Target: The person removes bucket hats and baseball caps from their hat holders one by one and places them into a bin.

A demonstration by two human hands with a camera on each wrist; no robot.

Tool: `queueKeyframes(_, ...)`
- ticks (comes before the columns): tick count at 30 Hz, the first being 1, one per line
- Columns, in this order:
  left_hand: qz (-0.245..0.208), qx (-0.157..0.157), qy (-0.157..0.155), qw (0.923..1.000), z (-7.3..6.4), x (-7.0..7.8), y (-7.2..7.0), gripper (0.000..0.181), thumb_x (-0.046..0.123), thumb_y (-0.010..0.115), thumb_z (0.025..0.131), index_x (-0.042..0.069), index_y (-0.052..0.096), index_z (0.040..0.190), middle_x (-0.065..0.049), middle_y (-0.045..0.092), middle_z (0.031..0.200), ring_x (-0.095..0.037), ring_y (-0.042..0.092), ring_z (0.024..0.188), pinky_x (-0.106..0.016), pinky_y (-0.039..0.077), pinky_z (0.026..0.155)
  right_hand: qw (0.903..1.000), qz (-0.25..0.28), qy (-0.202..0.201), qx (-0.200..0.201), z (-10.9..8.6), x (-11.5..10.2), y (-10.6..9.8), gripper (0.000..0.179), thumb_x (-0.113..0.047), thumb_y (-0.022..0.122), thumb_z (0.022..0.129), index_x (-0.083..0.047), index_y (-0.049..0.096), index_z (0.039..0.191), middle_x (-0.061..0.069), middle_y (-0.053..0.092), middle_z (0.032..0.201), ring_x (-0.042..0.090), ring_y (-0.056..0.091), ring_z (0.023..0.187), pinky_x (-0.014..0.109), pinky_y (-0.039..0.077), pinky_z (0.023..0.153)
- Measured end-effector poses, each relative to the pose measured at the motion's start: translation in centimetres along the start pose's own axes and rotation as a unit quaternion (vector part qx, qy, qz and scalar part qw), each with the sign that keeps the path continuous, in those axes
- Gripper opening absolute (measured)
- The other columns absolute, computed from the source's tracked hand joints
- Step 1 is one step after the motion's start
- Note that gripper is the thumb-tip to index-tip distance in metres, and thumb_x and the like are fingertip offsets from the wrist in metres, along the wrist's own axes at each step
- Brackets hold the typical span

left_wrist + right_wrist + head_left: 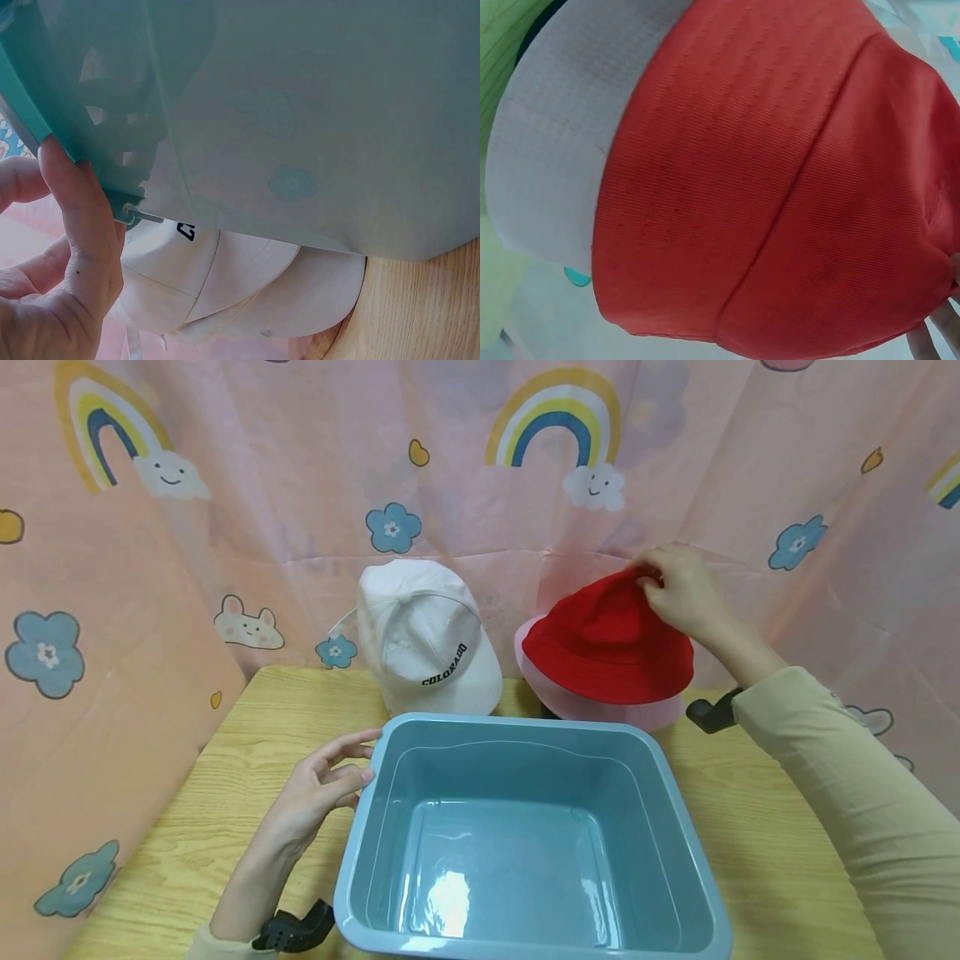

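Observation:
My right hand (684, 592) pinches the crown of a red bucket hat (611, 643) at the back right; in the right wrist view the red hat (772, 187) fills most of the picture. Beneath it shows the brim of a pink hat (558, 693). At the near left, my left hand (318, 785) holds the left rim of a blue plastic basin (517, 885), its thumb and fingers at the edge. The left wrist view shows these fingers (71, 195) against the basin's wall (300, 135). Nothing lies inside the basin.
A white cap (423, 639) lettered COLORADO stands behind the basin, left of the red hat, with another pale brim under it in the left wrist view. All sit on a wooden table (247, 752). A pink patterned curtain (465, 460) hangs close behind.

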State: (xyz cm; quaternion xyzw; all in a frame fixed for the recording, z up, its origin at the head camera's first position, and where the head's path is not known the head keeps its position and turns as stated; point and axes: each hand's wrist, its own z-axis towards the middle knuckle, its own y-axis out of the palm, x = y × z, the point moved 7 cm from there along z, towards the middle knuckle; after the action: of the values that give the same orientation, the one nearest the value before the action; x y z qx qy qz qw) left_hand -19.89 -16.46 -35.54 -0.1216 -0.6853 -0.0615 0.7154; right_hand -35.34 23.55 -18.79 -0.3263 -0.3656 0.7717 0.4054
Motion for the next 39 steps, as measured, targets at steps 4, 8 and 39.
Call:
queueKeyframes(4, 0.002, 0.002, -0.004, 1.0, 0.0, 0.0, 0.0, 0.05, 0.01, 0.061, 0.092, 0.002, 0.045, 0.139, -0.005, 0.053, 0.117, -0.005, 0.064, 0.074, -0.025, 0.053, 0.063, 1.0, 0.002, 0.001, 0.006, 0.0, -0.1, -0.3, 0.025, 0.003, 0.05, 0.09, 0.004, 0.066, 0.108, 0.026, 0.064, 0.105, 0.04, 0.055, 0.095, 0.054, 0.047, 0.083)
queueKeyframes(8, 0.001, 0.005, -0.008, 1.0, 0.0, -0.1, 0.0, 0.05, 0.01, 0.061, 0.092, 0.003, 0.046, 0.139, -0.005, 0.054, 0.116, -0.006, 0.065, 0.076, -0.027, 0.053, 0.065, 1.0, 0.001, -0.001, 0.008, 0.0, -0.3, -0.6, 0.026, 0.004, 0.049, 0.09, 0.005, 0.066, 0.109, 0.026, 0.064, 0.105, 0.04, 0.056, 0.093, 0.054, 0.048, 0.082)
queueKeyframes(39, 0.01, 0.009, -0.004, 0.9999, 0.1, -0.2, -0.2, 0.049, 0.011, 0.061, 0.092, 0.004, 0.046, 0.139, -0.006, 0.053, 0.115, -0.008, 0.067, 0.079, -0.03, 0.055, 0.066, 0.9989, -0.006, -0.035, 0.029, 0.6, -1.9, -4.5, 0.022, 0.004, 0.052, 0.089, 0.002, 0.065, 0.106, 0.022, 0.065, 0.102, 0.036, 0.06, 0.091, 0.048, 0.05, 0.076)
